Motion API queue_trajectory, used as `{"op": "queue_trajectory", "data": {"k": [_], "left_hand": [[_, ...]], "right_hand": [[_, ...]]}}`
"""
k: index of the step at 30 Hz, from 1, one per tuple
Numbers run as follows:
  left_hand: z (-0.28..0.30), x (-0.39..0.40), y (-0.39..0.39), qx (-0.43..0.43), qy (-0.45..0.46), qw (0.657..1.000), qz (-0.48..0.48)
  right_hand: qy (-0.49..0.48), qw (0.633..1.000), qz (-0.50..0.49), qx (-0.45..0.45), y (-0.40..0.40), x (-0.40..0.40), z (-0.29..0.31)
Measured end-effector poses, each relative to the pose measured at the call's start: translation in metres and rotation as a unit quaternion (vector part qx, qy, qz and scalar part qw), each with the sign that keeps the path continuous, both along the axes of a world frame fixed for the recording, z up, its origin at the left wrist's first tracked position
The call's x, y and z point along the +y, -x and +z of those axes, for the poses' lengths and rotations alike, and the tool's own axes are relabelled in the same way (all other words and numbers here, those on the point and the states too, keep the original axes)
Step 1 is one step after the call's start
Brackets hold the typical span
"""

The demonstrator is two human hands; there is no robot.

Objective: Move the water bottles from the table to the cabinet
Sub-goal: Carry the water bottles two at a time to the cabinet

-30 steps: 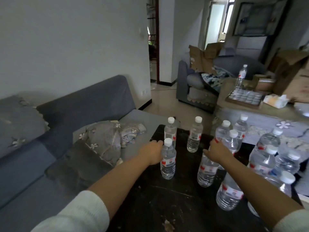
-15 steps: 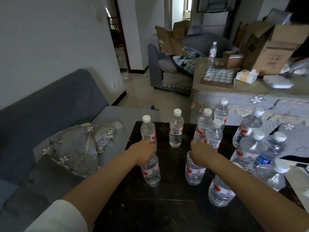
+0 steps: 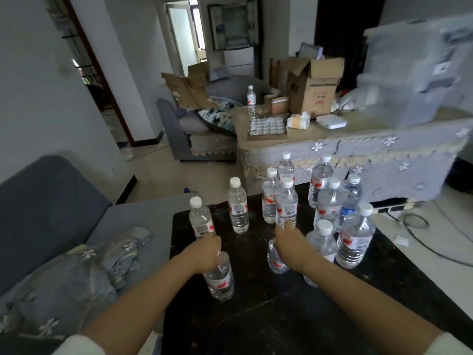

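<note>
Water bottles point(image 3: 330, 203) stand clustered upright on the dark table point(image 3: 256, 316), one gripped in each hand.
Left hand point(image 3: 204, 253) curls round the top of a near-left bottle point(image 3: 220, 278); right hand point(image 3: 291, 243) curls round another bottle point(image 3: 275, 261). Grey sofa point(image 3: 51, 201) sits left.
</note>
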State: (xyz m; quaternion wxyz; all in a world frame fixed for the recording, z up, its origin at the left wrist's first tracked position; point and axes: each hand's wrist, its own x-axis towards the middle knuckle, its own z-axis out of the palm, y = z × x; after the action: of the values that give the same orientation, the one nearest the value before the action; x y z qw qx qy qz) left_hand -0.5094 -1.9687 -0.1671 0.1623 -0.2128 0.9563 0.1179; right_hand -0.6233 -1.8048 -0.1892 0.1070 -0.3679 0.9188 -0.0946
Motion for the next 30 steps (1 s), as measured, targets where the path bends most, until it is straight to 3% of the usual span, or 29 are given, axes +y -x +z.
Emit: {"op": "queue_trajectory", "data": {"k": [6,12,21,30], "left_hand": [[0.007,0.023,-0.011,0.066,-0.047,0.997,0.008],[0.025,0.094,0.004,0.070,-0.078,0.987,-0.120],[0.030,0.286,0.027,0.086,-0.173,0.919,-0.344],[0.029,0.512,0.029,0.039,-0.223,0.854,-0.469]], "right_hand": [[0.068,0.989,-0.115,-0.064,-0.046,0.048,0.011],[0.046,0.978,-0.181,-0.092,-0.084,0.124,0.038],[0.057,0.932,-0.350,-0.074,-0.148,0.296,0.059],[0.037,0.868,-0.494,-0.042,-0.201,0.483,0.062]]}}
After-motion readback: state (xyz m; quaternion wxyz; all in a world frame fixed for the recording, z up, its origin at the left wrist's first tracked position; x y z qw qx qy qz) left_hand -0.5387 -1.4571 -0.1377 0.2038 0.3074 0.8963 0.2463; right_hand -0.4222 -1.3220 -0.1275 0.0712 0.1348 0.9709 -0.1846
